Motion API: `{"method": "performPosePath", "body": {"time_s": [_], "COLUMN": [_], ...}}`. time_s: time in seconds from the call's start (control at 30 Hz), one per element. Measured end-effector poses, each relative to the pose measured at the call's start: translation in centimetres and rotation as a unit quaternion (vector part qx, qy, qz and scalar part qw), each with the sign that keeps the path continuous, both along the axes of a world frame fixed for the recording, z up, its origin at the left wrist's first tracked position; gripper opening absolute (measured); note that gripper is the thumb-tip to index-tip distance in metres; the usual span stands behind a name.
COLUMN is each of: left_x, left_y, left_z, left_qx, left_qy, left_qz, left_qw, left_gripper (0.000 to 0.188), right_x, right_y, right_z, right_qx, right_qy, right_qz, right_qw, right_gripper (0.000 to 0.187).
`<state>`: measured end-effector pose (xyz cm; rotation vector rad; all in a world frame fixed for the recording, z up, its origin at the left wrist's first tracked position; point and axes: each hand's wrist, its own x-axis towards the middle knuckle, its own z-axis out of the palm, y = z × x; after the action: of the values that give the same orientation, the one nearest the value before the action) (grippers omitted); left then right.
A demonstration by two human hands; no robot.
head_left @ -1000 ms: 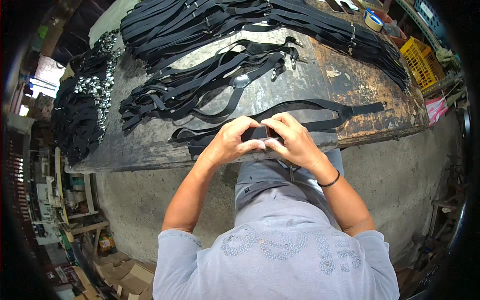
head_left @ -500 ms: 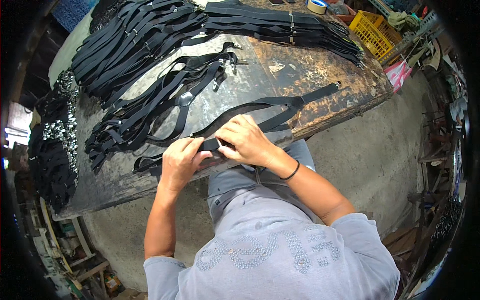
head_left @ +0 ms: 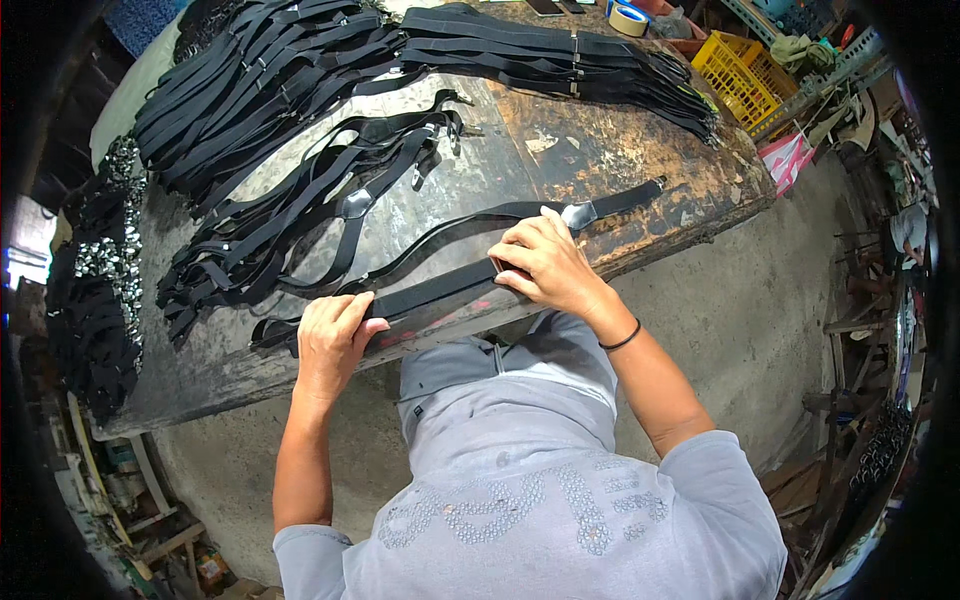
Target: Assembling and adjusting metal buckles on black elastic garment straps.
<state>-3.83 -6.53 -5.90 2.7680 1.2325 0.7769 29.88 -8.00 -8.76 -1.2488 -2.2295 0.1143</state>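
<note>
A long black elastic strap point(head_left: 432, 288) lies stretched along the near edge of a worn wooden table point(head_left: 560, 150). My left hand point(head_left: 333, 335) presses down on its left part, fingers curled over it. My right hand point(head_left: 545, 262) grips the strap further right, near a small buckle. The strap's far end point(head_left: 625, 200) runs on past a black leather patch toward the table's right corner.
A bundle of black suspenders point(head_left: 300, 215) lies just behind the strap. Larger stacks of straps point(head_left: 300, 60) fill the far side. Metal clips point(head_left: 110, 260) pile at the left edge. A tape roll point(head_left: 628, 18) and a yellow crate point(head_left: 745, 75) stand at the far right.
My hands were close together on the strap; they have slid apart along it, left hand leftward, right hand rightward, so the strap lies stretched out.
</note>
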Motion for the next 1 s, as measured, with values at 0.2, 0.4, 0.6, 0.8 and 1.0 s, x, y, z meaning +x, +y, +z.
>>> {"method": "performPosePath", "body": {"time_s": [0.2, 0.4, 0.6, 0.8, 1.0], "left_x": [0.3, 2.7, 12.1, 14.8, 14.7], "left_y": [-0.2, -0.7, -0.9, 0.5, 0.3], "left_z": [0.2, 1.3, 1.2, -3.6, -3.6], "left_qx": [-0.003, 0.018, -0.010, -0.054, -0.049], "left_qy": [-0.004, 0.035, -0.062, -0.032, -0.070], "left_qz": [0.012, 0.032, -0.080, -0.047, -0.033], "left_qw": [1.000, 0.999, 0.995, 0.997, 0.996], "left_gripper": [0.039, 0.060, 0.059, 0.046, 0.039], "right_x": [1.5, 1.9, 1.5, 3.2, 9.3], "right_y": [-0.1, 0.0, 0.0, -0.3, -1.5], "right_z": [0.3, -0.5, -0.4, 0.1, 3.3], "right_qx": [-0.039, -0.032, -0.035, -0.103, -0.010], "right_qy": [0.055, 0.059, 0.071, 0.196, 0.327], "right_qz": [-0.002, 0.003, 0.000, -0.011, -0.217], "right_qw": [0.998, 0.998, 0.997, 0.975, 0.920], "right_gripper": [0.029, 0.030, 0.033, 0.039, 0.023]}}
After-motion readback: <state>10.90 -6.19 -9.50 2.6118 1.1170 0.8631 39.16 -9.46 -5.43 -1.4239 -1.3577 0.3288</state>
